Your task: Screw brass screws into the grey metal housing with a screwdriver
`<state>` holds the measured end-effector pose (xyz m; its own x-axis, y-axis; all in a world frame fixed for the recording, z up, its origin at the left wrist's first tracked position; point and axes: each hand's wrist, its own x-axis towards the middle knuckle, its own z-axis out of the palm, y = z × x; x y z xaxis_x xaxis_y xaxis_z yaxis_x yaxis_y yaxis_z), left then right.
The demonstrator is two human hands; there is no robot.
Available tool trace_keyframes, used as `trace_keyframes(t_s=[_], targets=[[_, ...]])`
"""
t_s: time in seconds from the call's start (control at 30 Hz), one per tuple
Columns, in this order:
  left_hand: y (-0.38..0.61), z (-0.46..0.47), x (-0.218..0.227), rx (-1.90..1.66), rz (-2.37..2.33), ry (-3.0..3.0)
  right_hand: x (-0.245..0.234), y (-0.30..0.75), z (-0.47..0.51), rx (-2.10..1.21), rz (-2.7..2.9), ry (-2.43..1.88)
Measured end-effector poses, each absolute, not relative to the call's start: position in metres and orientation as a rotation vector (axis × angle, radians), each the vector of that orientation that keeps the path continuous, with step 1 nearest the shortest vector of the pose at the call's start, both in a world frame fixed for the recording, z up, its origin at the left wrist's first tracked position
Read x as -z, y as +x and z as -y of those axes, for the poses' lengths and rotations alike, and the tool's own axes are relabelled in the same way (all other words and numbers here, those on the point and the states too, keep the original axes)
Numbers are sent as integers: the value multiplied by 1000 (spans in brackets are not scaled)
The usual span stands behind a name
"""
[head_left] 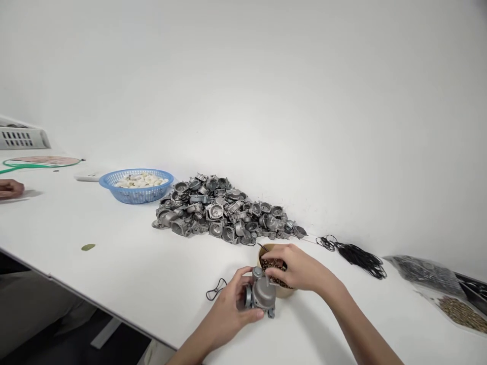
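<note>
My left hand [228, 309] is wrapped round a grey metal carburetor [263, 294], holding it just above the white table. My right hand [294, 264] is over a beige tub [286, 293] of small brass-coloured screws or similar parts [269, 262]. Its fingers are bent together at the rim, close to the carburetor; what they pinch, if anything, is hidden. A thin dark rod [262, 247] sticks out by the tub's far edge. A black rubber ring [216, 289] lies on the table left of my left hand.
A large heap of carburetors [216, 213] lies along the wall. Left of it stands a blue basket [133, 195] of pale pieces. Black cords [359, 258] and bags of small parts [428, 274] lie to the right. Another person's hand [11, 188] rests at far left.
</note>
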<state>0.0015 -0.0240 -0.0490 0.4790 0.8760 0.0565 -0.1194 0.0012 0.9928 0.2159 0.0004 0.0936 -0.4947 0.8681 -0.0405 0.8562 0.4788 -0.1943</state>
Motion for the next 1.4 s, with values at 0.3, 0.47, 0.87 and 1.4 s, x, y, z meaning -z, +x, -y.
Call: trace_keyframes(t_s=[0.3,0.47,0.87,1.4], targets=[[0,24,56,-824,-912,1369,-55,197,-27,-30,2716,-1893],[-2,24,57,-822,-904,1373,-49,194,-29,-58,2776,-1899],[-1,24,53,-845,-879,1375,-47,199,-35,-17,2894,-1782],[-2,22,59,-873,-879,1359,-31,209,-46,-48,2939,-1610]])
